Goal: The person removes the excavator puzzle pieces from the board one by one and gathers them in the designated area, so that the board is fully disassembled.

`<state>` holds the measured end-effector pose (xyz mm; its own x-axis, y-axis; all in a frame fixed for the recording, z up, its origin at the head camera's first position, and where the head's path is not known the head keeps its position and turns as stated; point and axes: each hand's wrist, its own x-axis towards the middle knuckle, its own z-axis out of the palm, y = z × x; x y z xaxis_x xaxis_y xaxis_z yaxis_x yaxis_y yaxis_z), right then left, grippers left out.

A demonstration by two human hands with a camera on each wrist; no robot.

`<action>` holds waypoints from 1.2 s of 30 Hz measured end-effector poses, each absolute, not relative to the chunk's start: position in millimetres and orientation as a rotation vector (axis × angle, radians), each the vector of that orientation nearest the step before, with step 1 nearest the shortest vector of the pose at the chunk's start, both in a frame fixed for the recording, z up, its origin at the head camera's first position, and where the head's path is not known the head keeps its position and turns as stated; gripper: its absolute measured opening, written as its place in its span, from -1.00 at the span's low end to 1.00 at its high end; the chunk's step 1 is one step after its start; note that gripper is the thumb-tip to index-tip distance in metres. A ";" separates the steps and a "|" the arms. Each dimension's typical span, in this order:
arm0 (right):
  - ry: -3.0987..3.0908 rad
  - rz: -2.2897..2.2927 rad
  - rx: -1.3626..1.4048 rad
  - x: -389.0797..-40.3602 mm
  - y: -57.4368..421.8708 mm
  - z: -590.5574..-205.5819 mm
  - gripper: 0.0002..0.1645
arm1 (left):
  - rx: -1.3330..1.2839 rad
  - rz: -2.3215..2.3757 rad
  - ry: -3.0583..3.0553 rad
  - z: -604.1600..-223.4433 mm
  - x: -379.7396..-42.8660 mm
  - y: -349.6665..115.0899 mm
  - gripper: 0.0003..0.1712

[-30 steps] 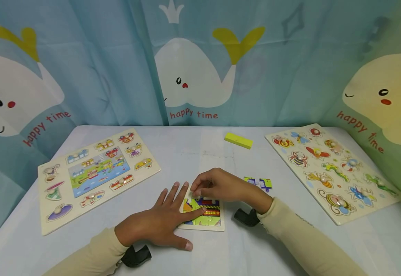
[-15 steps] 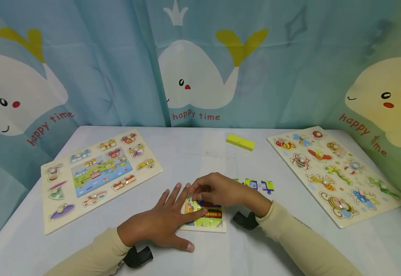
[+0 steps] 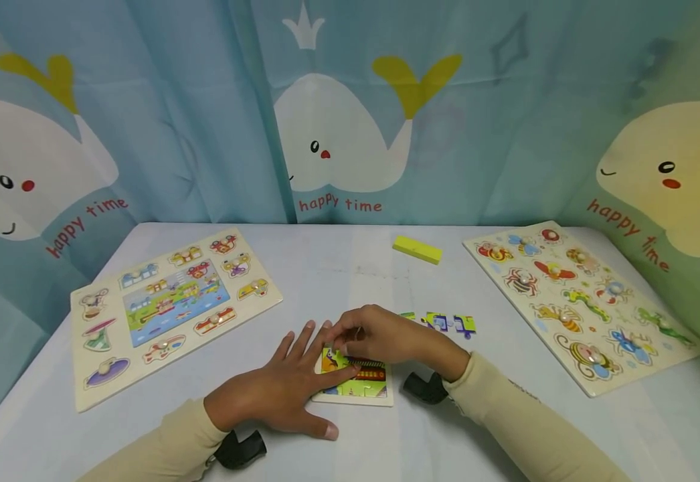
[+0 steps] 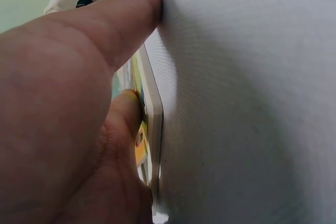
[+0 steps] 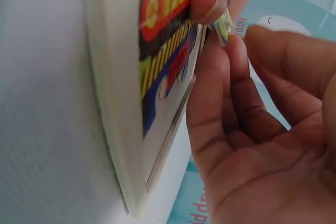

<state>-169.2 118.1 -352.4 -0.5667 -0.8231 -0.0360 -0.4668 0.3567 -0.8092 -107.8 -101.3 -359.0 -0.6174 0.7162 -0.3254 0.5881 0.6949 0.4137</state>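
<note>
A small square jigsaw puzzle [image 3: 367, 389] in a pale wooden frame lies on the table before me, showing a colourful vehicle picture. My left hand [image 3: 270, 393] is spread flat over its left side, one finger across the picture and the thumb on the tablecloth. Over the puzzle's upper part, my right hand [image 3: 380, 333] has curled fingers that pinch a small puzzle piece [image 5: 224, 28], tilted up beside a left fingertip. The right wrist view shows bare tray floor [image 5: 167, 124] along one edge of the frame. In the head view, the right hand hides the puzzle's top.
Loose puzzle pieces [image 3: 437, 321] lie beyond the right forearm. A yellow block [image 3: 417, 250] sits farther back. A knobbed vehicle puzzle board [image 3: 172, 355] lies at left, and an insect knob board [image 3: 543, 294] at right. A whale-print curtain [image 3: 338, 134] hangs behind the table.
My right hand has shifted slightly left over the puzzle's upper part, its fingers still curled, and more loose pieces show behind it. The left hand stays in place.
</note>
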 end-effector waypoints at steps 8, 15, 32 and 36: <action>2.110 -1.153 -1.138 -169.3 119.0 -354.7 -0.80 | 1.012 0.356 2.429 -360.4 -106.9 -100.9 -0.06; 2.134 -1.142 -1.095 -167.3 117.8 -352.6 -0.84 | 1.025 0.355 2.442 -360.7 -107.2 -100.9 -0.06; 2.134 -1.156 -1.125 -168.6 113.8 -358.2 -0.85 | 1.008 0.369 2.434 -359.5 -108.1 -101.3 -0.07; 2.164 -1.178 -1.118 -168.7 114.0 -357.6 -0.83 | 0.993 0.351 2.433 -360.0 -108.4 -101.3 -0.08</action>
